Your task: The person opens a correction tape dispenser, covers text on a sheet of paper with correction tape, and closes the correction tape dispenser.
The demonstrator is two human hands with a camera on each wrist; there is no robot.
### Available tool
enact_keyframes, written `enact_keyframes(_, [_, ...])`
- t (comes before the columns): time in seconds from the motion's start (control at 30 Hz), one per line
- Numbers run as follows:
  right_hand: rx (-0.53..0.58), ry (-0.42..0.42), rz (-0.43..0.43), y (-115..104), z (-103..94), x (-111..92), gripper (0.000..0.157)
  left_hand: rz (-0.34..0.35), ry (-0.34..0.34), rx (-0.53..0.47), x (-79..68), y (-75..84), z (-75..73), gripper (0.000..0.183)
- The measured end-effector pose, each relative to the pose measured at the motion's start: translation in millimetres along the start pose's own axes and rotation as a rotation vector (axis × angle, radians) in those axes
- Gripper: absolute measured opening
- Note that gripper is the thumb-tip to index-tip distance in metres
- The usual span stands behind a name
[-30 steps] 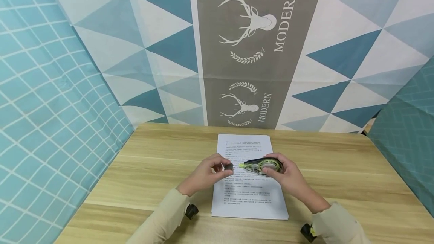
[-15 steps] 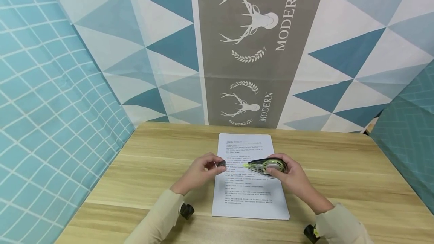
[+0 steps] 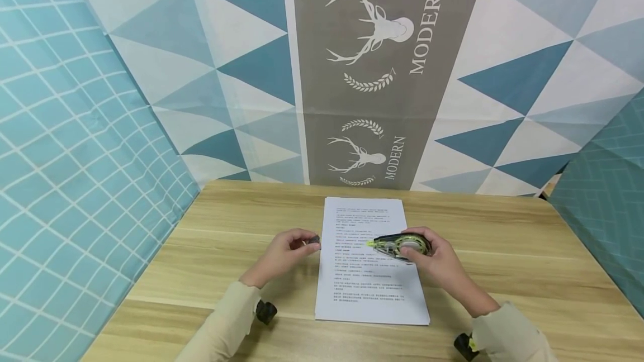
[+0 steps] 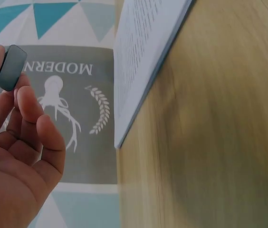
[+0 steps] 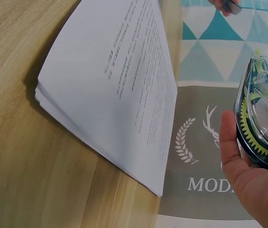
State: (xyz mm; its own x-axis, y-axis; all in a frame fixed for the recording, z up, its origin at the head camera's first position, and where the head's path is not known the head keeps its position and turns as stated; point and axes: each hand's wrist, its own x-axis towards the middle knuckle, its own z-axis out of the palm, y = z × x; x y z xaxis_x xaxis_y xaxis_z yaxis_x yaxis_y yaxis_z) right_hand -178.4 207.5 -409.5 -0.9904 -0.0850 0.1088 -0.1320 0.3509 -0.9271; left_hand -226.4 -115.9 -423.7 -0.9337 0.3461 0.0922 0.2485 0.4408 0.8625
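A correction tape dispenser (image 3: 398, 244), clear and black with lime-green gear wheels (image 5: 256, 126), is gripped in my right hand (image 3: 435, 256). Its green tip points left, over the printed page. Between thumb and fingertips my left hand (image 3: 282, 253) pinches a small dark grey cap (image 4: 11, 68), just left of the paper's edge. The other fingers of that hand curl loosely below the cap in the left wrist view. Under both hands lies a stack of printed paper (image 3: 369, 295), upright to me, its text in dark lines.
The wooden table (image 3: 226, 272) spreads out on both sides of the stack. Behind it hangs a patterned cloth (image 3: 352, 99) with deer heads and triangles. A blue checked curtain (image 3: 75, 155) borders the left, and a teal cloth (image 3: 604, 228) the right.
My left hand has drawn left with the cap, away from the dispenser's tip and off the page. My right hand has shifted slightly right, still holding the dispenser.
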Motion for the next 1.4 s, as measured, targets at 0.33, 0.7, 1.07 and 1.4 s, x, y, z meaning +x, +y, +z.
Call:
enact_keyframes(0.33, [-0.017,0.034,0.028,5,-6.8,0,0.040,-0.047,-0.011,0.015,-0.6,-18.1,-17.4,0.035])
enact_keyframes(0.7, [-0.050,0.053,0.035,10,-11.0,0,0.039,-0.080,-0.001,0.062,-0.7,-34.9,-29.2,0.028])
enact_keyframes(1.07, [-0.018,0.042,0.055,12,-13.9,-3,0.040,-0.138,-0.052,0.122,-2.5,-43.8,-34.5,0.030])
enact_keyframes(1.4, [-0.061,0.041,0.068,19,-14.8,-3,0.040,-0.237,-0.053,0.172,-3.5,-50.7,-33.7,0.029])
